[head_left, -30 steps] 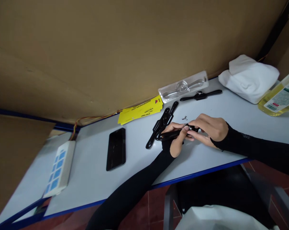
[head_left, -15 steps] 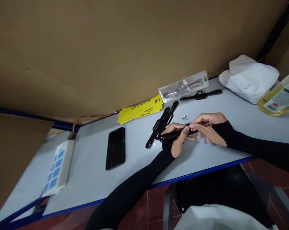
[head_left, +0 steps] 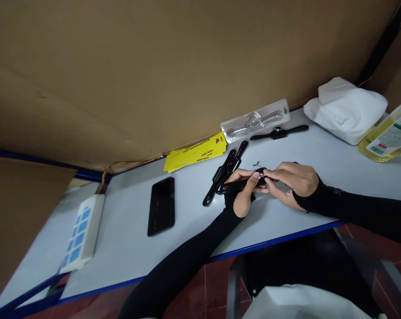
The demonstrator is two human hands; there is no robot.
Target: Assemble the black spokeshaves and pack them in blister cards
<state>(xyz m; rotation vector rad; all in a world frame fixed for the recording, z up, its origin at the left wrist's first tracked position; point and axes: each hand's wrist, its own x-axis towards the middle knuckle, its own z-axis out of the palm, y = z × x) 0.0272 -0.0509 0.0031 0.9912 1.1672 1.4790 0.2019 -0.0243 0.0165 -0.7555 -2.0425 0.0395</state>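
My left hand (head_left: 243, 195) is closed round a black spokeshave (head_left: 235, 186), held just above the table with one handle pointing left. At the tool's middle, the fingertips of my right hand (head_left: 291, 179) pinch a small silver screw (head_left: 261, 175) against the body; its exact shape is partly covered by fingers. A few loose silver screws (head_left: 256, 164) lie on the table beyond my hands. Left of my left hand, two more black spokeshaves (head_left: 219, 177) lie crossed over each other. Another black spokeshave (head_left: 280, 132) rests farther back on the right.
Yellow printed cards (head_left: 195, 156) and a clear plastic blister shell (head_left: 255, 122) lie along the back wall. A black phone (head_left: 161, 206) and a white box with blue patches (head_left: 82, 232) are to the left. A white cloth bundle (head_left: 345, 108) and a bottle of yellow liquid (head_left: 389, 133) stand right.
My right hand has turned over, back of the hand now upward, with fingertips at the spokeshave's middle. The silver screw there now shows. My left hand keeps its hold, slightly tilted.
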